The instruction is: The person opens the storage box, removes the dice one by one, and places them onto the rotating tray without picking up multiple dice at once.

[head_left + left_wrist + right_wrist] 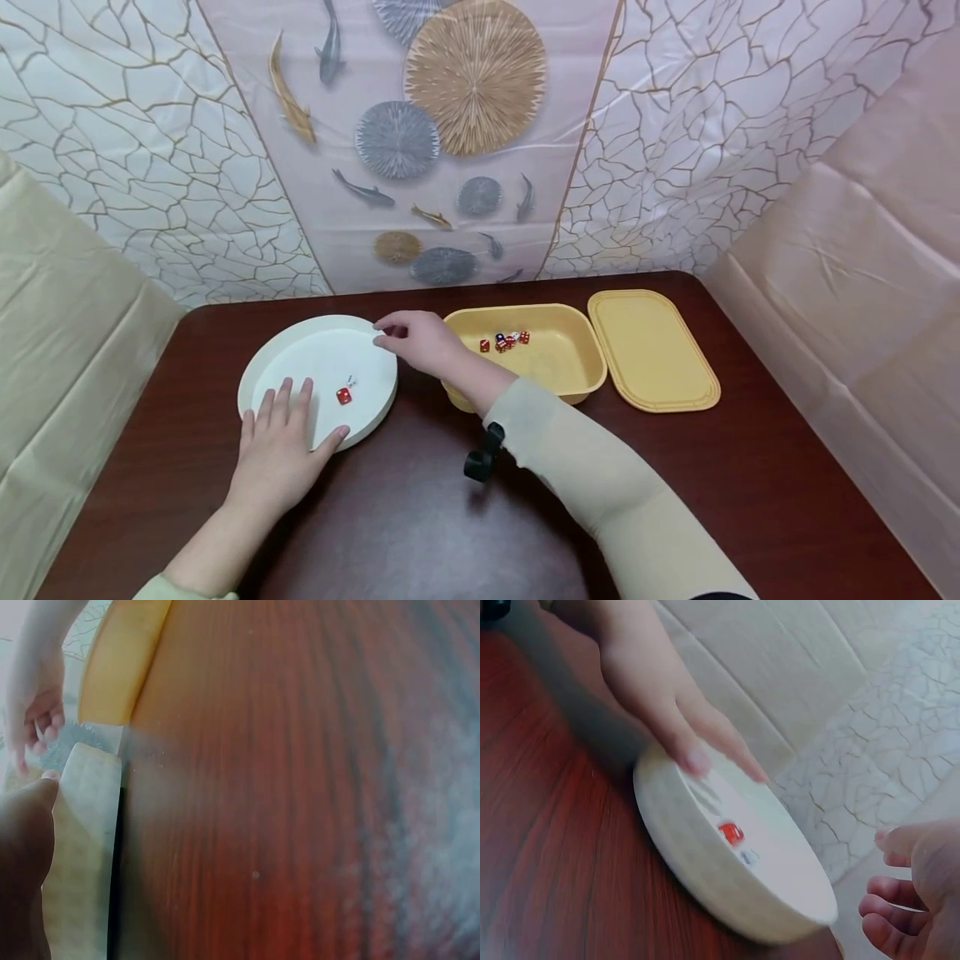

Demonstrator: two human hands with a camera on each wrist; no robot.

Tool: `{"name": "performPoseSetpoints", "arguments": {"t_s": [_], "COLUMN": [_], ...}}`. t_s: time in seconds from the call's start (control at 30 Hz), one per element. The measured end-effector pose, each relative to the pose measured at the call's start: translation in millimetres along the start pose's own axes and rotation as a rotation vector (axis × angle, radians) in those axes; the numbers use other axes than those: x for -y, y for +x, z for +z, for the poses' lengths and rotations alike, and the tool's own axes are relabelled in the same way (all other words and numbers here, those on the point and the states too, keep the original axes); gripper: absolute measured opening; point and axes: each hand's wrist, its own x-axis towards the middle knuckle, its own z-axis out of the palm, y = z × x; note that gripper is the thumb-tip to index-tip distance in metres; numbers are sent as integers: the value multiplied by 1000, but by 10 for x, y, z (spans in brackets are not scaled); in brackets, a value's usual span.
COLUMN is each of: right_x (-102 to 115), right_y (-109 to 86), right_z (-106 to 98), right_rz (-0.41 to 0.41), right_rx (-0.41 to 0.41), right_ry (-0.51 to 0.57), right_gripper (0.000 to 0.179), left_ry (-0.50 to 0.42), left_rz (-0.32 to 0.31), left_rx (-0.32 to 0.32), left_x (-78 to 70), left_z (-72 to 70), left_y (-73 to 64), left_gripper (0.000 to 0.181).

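Observation:
A round white tray (pixel 330 346) stands on the left of the dark table, with a red die (pixel 343 395) and a small white die (pixel 351 381) lying inside. My left hand (pixel 276 454) is over its near left rim, fingers spread and straight, the thumb by the near edge. At the tray's right rim is my right hand (pixel 423 340), its fingers loosely bent and the thumb apart from the forefinger. Nothing shows between those fingertips in the right wrist view, where the hand (pixel 922 896) appears beside the tray (pixel 727 881).
Right of the tray sits a yellow rectangular container (pixel 551 367) holding several red dice (pixel 524 337), a blue die (pixel 499 337) and a white one; my right forearm crosses its near left corner. A yellow lid (pixel 652 350) lies beside it. Patterned cloth (pixel 480 183) hangs behind the table.

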Motion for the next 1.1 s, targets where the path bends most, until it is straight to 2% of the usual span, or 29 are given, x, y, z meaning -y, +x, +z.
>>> {"name": "performPoseSetpoints", "arguments": {"t_s": [0.17, 0.57, 0.8, 1.1], "right_x": [-257, -980, -1312, -1467], "right_y": [-125, -526, -708, -766], "right_z": [-242, -753, -903, -958], "right_rz": [37, 126, 145, 136], "right_rx": [-41, -123, -210, -238], "right_ry": [26, 8, -29, -77], "right_gripper": [31, 36, 34, 34], "left_ry": [-5, -11, -16, -22], "left_rz": [-2, -9, -9, 0], "left_rx": [-2, -2, 0, -8], "left_x": [4, 8, 12, -12], "left_z": [0, 1, 3, 1], "left_y": [-9, -25, -33, -18], "left_gripper": [95, 95, 95, 93]}}
